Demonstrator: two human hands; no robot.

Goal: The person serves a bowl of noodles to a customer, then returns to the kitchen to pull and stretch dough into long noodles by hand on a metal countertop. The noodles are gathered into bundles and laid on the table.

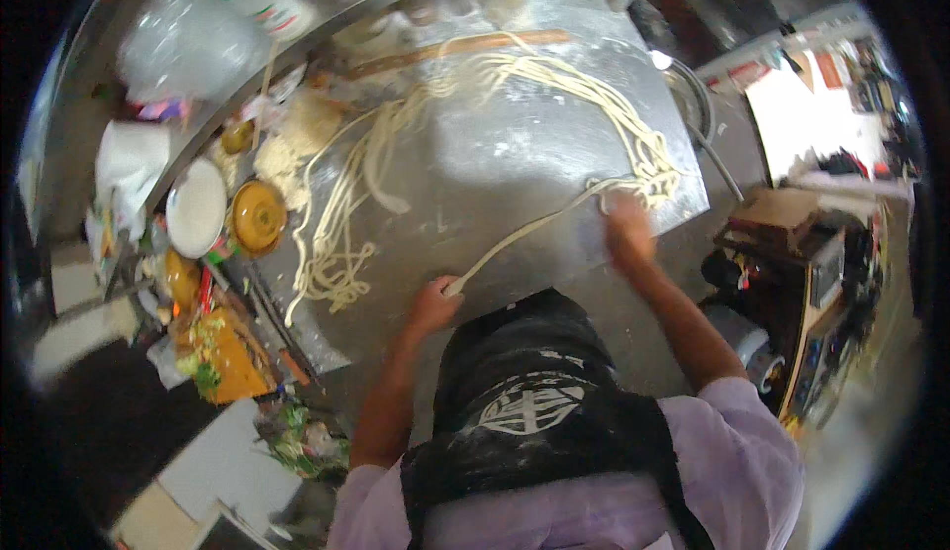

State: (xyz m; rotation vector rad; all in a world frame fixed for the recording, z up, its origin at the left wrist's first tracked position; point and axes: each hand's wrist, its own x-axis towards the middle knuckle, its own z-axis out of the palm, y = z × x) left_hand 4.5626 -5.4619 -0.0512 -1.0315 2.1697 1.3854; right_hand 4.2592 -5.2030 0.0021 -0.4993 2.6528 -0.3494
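My left hand (pixel 434 305) grips the end of a dough strand (pixel 519 237) near the front edge of the metal worktable (pixel 438 242). From there the strand rises in a slack curve to the right. It meets a tangled bundle of pale noodle strands (pixel 653 179) at the table's right side. My right hand (pixel 629 232), blurred, is at the near side of this bundle, with dough at its fingertips; its grip is unclear. The bundle arcs back along the far side of the table. More noodle strands (pixel 334 234) lie in long folds on the left.
A wooden rolling pin (pixel 460 52) lies across the far side. At left are a white plate (pixel 196 208), a brown bowl (pixel 258 217), crumbly dough (pixel 282 167) and a cutting board (pixel 237 361) with chopped greens. A green-lidded jar (pixel 263 0) stands on the shelf above.
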